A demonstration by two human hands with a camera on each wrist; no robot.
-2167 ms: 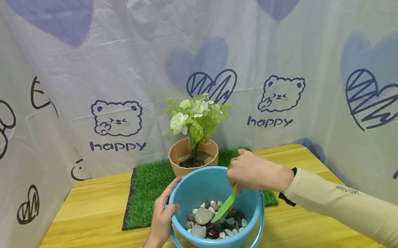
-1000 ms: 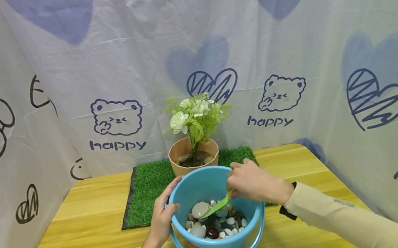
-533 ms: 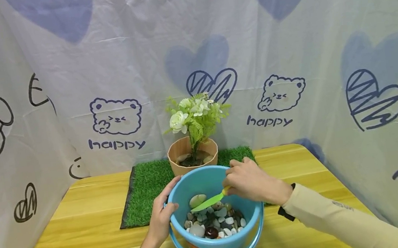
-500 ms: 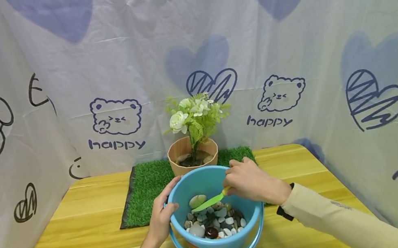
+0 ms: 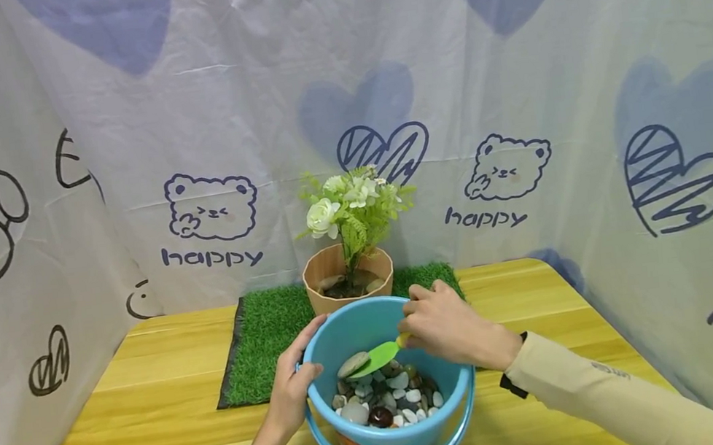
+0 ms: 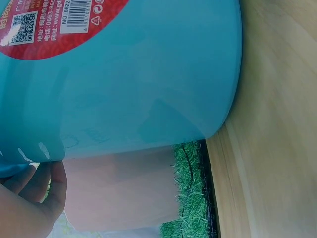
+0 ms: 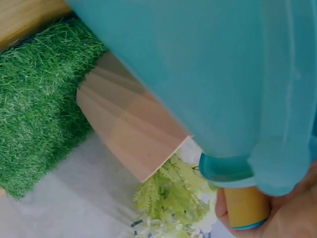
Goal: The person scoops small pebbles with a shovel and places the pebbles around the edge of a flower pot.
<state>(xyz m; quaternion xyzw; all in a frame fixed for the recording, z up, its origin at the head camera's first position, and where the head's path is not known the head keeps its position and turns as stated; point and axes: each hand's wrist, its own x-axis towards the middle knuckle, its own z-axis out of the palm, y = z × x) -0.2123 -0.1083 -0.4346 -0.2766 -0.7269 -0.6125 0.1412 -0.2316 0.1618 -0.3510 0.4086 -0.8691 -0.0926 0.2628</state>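
A light-blue bucket [image 5: 343,334] holds mixed pebbles [image 5: 409,395], white, grey and dark red. My left hand [image 5: 288,388] grips its left rim, thumb over the edge; in the left wrist view fingers [image 6: 57,186] lie along the bucket's outside wall [image 6: 129,99]. Inside the bucket, my right hand [image 5: 451,329] holds a toy shovel with a green blade [image 5: 381,358] and a yellow handle [image 7: 246,206]. A large flat grey stone [image 5: 352,365] leans at the blade's tip, near the bucket's left inner wall. The right fingertips are mostly hidden behind the hand.
Behind the bucket, a peach flowerpot [image 5: 321,303] with white flowers [image 5: 323,216] stands on a green turf mat [image 5: 264,336]. Both lie on a yellow wooden table [image 5: 151,393]. A printed cloth [image 5: 252,117] hangs around the back and sides.
The shovel blade has shifted left and up from the middle of the pebbles, and the large grey stone has moved up toward the bucket's left inner wall. The left hand has stayed put.
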